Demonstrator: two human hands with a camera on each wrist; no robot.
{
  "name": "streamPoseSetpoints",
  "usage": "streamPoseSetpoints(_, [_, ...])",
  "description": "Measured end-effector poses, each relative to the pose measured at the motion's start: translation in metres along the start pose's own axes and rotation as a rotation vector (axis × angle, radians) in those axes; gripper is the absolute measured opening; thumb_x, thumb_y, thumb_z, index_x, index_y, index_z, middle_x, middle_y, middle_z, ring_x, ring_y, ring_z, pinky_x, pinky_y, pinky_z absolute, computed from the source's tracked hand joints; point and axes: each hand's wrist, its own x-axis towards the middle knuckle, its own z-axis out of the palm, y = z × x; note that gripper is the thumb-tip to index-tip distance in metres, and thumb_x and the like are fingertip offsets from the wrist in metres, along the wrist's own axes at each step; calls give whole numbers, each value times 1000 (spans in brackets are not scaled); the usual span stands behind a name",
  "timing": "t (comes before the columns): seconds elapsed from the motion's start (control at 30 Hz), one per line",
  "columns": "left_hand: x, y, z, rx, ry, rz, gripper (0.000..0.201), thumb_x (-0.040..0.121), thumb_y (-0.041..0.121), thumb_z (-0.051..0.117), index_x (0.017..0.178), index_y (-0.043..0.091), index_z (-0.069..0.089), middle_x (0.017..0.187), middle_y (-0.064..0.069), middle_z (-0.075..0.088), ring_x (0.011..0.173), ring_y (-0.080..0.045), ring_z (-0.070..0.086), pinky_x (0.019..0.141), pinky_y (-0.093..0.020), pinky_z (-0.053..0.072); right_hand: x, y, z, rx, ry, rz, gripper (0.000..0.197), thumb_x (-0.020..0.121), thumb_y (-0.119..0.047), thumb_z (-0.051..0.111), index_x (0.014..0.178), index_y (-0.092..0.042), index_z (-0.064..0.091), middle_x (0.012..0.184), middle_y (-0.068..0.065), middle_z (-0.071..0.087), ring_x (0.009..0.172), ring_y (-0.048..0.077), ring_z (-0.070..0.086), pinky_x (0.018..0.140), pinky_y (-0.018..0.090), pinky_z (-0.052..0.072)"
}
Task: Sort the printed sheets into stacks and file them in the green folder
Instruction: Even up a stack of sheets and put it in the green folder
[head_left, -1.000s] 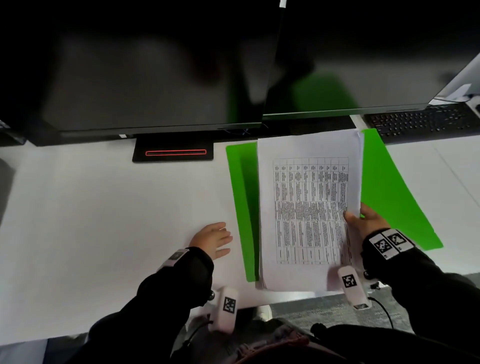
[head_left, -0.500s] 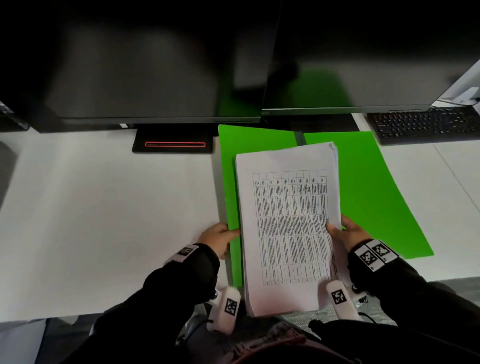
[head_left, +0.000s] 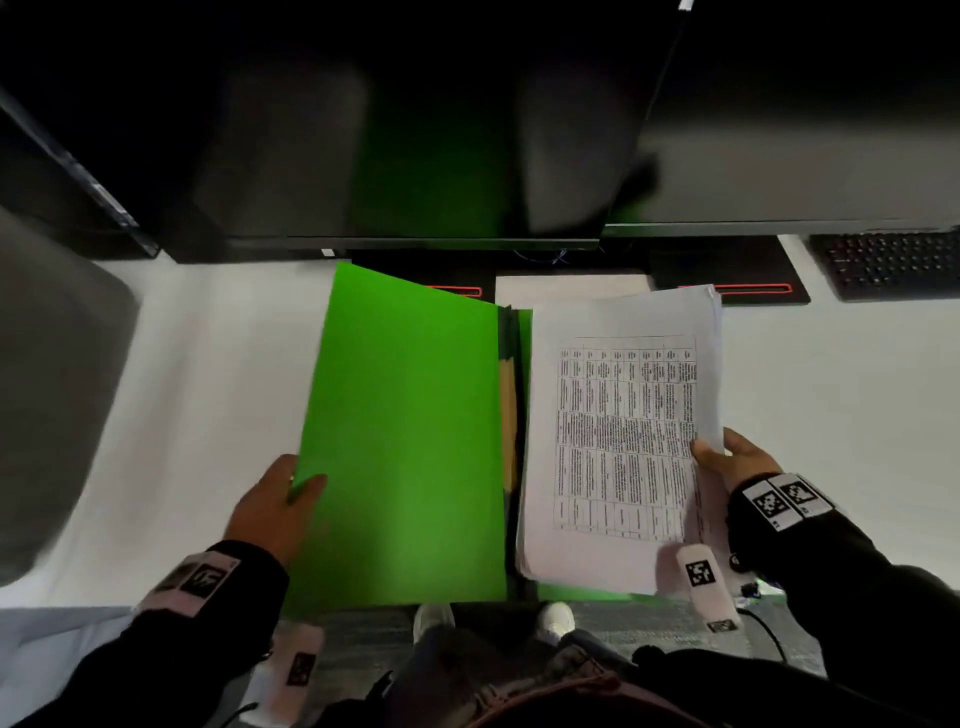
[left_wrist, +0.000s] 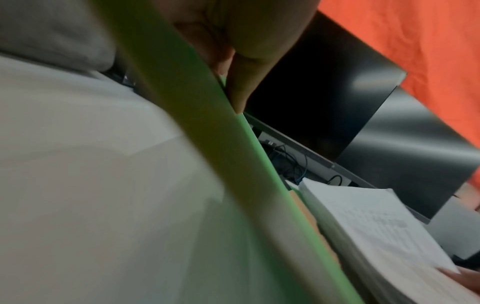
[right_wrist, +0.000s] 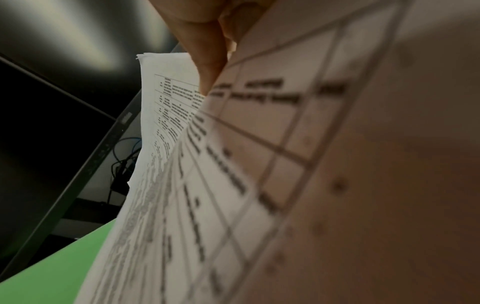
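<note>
The green folder (head_left: 405, 441) lies open on the white desk, its left cover raised off the surface. My left hand (head_left: 280, 499) pinches that cover's left edge (left_wrist: 207, 115), thumb on top. A thick stack of printed sheets (head_left: 623, 441) with a table on the top page rests over the folder's right half. My right hand (head_left: 732, 460) grips the stack's right edge, thumb on the top page (right_wrist: 259, 164). A tan strip shows along the folder's spine (head_left: 509, 415). The folder's right half is mostly hidden under the sheets.
Two dark monitors (head_left: 415, 130) stand close behind the folder, their bases (head_left: 727, 280) on the desk. A black keyboard (head_left: 888, 262) lies at the back right. The desk's front edge (head_left: 78, 597) runs just under my wrists. A grey shape (head_left: 52, 389) sits at far left.
The folder was spread flat under the sheets; now my left hand has taken its left cover and lifted it, and the stack has shifted right onto the right half.
</note>
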Motion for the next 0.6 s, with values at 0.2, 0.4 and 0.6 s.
streamPoseSetpoints(0.2, [-14, -18, -37, -46, 36, 73, 25, 91, 22, 56, 112, 8, 55, 105, -18, 66, 99, -36, 61, 85, -41, 46, -2, -12, 34, -30, 19, 12, 13, 89, -18, 59, 100, -25, 61, 54, -2, 66, 58, 18, 59, 49, 19, 44])
streamPoseSetpoints(0.4, [-31, 6, -64, -88, 76, 324, 9, 91, 19, 54, 100, 20, 55, 79, 1, 65, 70, -13, 59, 63, -17, 39, -2, -29, 59, -109, -29, -13, 9, 90, -20, 58, 98, -22, 60, 72, 6, 65, 61, 23, 61, 54, 26, 49])
streamPoseSetpoints(0.6, [-25, 15, -78, 14, 59, 398, 22, 91, 23, 53, 111, 14, 53, 94, -10, 67, 87, -31, 61, 78, -38, 45, 1, -34, 65, -223, -101, -29, 27, 87, -22, 62, 114, -20, 62, 89, 13, 66, 77, 27, 61, 69, 29, 49])
